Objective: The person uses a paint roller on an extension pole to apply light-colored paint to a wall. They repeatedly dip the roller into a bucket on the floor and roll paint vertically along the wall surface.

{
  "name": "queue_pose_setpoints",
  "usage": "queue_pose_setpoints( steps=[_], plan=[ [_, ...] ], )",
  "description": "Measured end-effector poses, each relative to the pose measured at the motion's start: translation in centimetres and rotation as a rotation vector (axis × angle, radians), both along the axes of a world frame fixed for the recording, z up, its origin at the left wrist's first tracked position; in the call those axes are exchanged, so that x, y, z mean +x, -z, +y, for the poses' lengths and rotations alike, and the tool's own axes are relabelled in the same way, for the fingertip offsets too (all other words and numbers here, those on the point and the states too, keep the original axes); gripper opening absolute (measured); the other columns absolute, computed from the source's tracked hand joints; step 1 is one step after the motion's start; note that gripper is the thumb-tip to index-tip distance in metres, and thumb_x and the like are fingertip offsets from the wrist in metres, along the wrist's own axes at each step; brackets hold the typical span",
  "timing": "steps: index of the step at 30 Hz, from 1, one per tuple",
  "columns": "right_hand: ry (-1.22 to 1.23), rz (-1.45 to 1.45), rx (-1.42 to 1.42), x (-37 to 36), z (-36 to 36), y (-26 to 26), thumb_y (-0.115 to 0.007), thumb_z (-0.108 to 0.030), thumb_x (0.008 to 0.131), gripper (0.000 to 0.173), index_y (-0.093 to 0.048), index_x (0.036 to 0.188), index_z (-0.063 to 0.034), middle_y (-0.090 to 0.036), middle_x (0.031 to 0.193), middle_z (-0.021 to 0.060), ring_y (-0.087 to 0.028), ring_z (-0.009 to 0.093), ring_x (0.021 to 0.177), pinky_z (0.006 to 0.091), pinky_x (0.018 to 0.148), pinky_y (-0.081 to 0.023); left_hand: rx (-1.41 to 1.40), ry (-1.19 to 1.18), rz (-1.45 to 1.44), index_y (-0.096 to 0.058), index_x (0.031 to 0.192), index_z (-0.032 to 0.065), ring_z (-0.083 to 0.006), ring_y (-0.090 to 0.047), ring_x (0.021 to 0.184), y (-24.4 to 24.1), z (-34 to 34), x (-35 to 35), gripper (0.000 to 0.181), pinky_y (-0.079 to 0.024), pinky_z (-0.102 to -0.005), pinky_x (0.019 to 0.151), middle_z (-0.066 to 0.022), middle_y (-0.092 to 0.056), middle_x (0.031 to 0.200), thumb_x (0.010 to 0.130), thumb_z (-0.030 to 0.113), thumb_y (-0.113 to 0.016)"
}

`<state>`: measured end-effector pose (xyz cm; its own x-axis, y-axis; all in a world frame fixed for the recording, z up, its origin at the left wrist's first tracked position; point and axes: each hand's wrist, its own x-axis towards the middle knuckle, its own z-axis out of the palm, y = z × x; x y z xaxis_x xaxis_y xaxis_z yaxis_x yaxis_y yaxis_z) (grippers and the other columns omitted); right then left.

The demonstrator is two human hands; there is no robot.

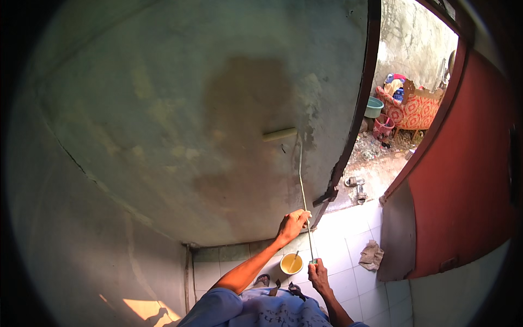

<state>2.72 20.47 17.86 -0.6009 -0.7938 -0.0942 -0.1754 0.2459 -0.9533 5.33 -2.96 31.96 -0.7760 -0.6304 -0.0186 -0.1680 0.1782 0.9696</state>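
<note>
Both hands are on the long, thin handle of a paint roller. My left hand [292,226] is closed around the rod [302,180] partway along it. Lower down, my right hand [318,275] grips the green end of the handle. The pale yellowish roller sleeve [279,134] lies against the grey-green wall [171,122], near the doorway. A large darker patch [249,98] shows on the wall around and above the sleeve. On the tiled floor by my feet stands a bucket [291,264] of yellowish liquid with a stick or brush handle in it.
To the right, a red door [457,171] stands open beside the dark door frame [361,94]. A crumpled cloth [371,255] lies on the white tiles [335,249]. Outside are sandals [360,190], a teal tub [374,108], a pink basket [383,127] and a patterned sofa [419,111].
</note>
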Motion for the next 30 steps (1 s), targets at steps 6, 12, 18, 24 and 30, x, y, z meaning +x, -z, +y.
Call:
queue_pose_setpoints(
  steps=[6,12,18,24,30],
  plan=[
    [0.071,0.013,0.034,1.2,3.0,0.4,-0.051,-0.028,0.100,0.027,-0.047,0.095,-0.0012,-0.054,0.061,0.0075,-0.051,0.016,0.050,0.0336,0.047,-0.041,-0.025,-0.011,-0.013,-0.070,0.098,-0.0005,-0.0106,-0.061,0.072,1.1,2.1,0.9,0.037,-0.049,-0.0300,0.066,-0.0063,-0.070,0.077,0.103,0.031,-0.053],
    [0.053,-0.047,0.005,1.9,4.1,-0.6,-0.054,-0.027,0.095,0.029,-0.052,0.099,0.0016,-0.054,0.064,0.0127,-0.053,0.023,0.054,0.0395,0.051,-0.043,-0.052,-0.059,0.164,-0.069,0.093,-0.0020,-0.0115,-0.062,0.069,-2.1,5.1,3.9,0.040,-0.050,-0.0298,0.065,-0.0069,-0.068,0.072,0.103,0.034,-0.053],
    [-0.071,-0.030,-0.021,3.5,2.9,0.2,-0.053,-0.027,0.100,0.026,-0.047,0.090,-0.0043,-0.051,0.059,0.0012,-0.046,0.009,0.048,0.0269,0.043,-0.037,0.041,-0.127,0.175,-0.070,0.097,-0.0019,-0.0106,-0.062,0.070,0.9,2.8,7.6,0.039,-0.050,-0.0294,0.066,-0.0063,-0.069,0.075,0.103,0.033,-0.053],
    [-0.067,-0.004,0.205,6.7,5.0,-2.9,-0.059,-0.027,0.091,0.032,-0.045,0.078,-0.0009,-0.051,0.057,0.0079,-0.047,0.016,0.051,0.0350,0.049,-0.040,0.315,0.094,0.025,-0.070,0.104,-0.0017,-0.0085,-0.062,0.076,5.0,2.6,14.7,0.039,-0.049,-0.0257,0.069,-0.0036,-0.069,0.082,0.104,0.033,-0.053],
    [-0.038,-0.025,0.358,12.6,5.4,-1.0,-0.064,-0.027,0.092,0.033,-0.048,0.082,0.0004,-0.060,0.062,0.0154,-0.059,0.020,0.053,0.0377,0.050,-0.045,0.485,0.227,-0.001,-0.070,0.107,-0.0010,-0.0079,-0.062,0.079,7.7,0.9,19.7,0.037,-0.050,-0.0245,0.071,-0.0029,-0.069,0.088,0.105,0.032,-0.053]
  ],
)
